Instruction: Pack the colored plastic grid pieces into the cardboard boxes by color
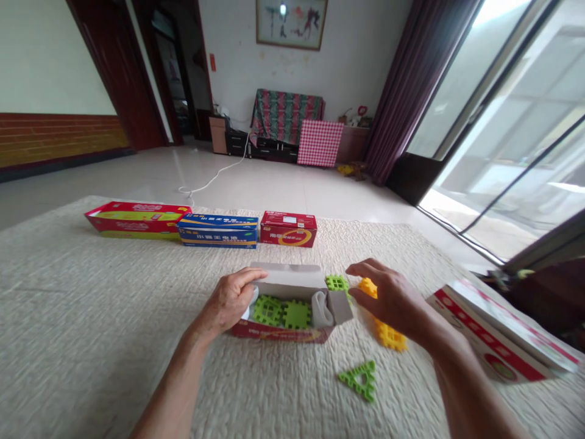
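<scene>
A small red cardboard box (283,334) stands on the pale textured cover with its lid flap raised at the back. Inside it lie two green plastic interlocking squares (297,314), with rolled white cloth-like bundles (322,311) at both ends. My left hand (235,296) grips the box's left end, fingers bent over its edge. Just right of the box hovers my right hand (381,289), fingers apart and holding nothing. Near it are a green lattice square (337,283) and yellow interlocking pieces (390,336), partly hidden by the hand. A green triangle piece (360,380) lies nearer me.
Beyond the open box, a red-and-green box (141,221), a blue box (218,232) and a closed red box (289,229) stand in a row. A larger white-and-red box (498,332) is at the right, beside my forearm. A white cable (214,177) crosses the floor behind.
</scene>
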The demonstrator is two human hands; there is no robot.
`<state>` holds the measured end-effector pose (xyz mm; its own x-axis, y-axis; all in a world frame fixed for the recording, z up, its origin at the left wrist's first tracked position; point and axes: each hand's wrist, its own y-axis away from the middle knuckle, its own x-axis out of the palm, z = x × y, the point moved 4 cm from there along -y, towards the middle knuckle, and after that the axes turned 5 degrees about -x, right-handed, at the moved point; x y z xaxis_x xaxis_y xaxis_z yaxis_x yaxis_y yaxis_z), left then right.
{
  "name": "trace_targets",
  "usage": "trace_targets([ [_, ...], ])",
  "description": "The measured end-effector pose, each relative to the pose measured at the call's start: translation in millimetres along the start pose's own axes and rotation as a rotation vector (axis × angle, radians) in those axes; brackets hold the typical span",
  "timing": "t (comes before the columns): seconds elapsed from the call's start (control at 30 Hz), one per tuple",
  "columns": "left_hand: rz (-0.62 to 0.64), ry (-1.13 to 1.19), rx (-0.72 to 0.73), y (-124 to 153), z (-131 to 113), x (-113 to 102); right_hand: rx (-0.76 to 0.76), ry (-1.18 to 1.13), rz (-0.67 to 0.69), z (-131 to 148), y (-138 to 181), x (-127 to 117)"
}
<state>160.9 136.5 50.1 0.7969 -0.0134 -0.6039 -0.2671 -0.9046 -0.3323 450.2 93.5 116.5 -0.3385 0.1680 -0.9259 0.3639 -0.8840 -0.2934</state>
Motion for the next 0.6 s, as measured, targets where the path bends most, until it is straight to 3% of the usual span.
trace_targets([
  [0.13, -0.004, -0.017, 0.002, -1, 2, 0, 0.049, 0.08, 0.076, -26, 13, 22],
  [0.33, -0.012, -0.037, 0.01, -1, 6, 0, 0.048, 0.162, 0.081, -27, 21, 59],
  [0.6, 0.01, -0.052, -0.023, -1, 9, 1, 0.078, 0.167, 0.031, -29, 24, 64],
])
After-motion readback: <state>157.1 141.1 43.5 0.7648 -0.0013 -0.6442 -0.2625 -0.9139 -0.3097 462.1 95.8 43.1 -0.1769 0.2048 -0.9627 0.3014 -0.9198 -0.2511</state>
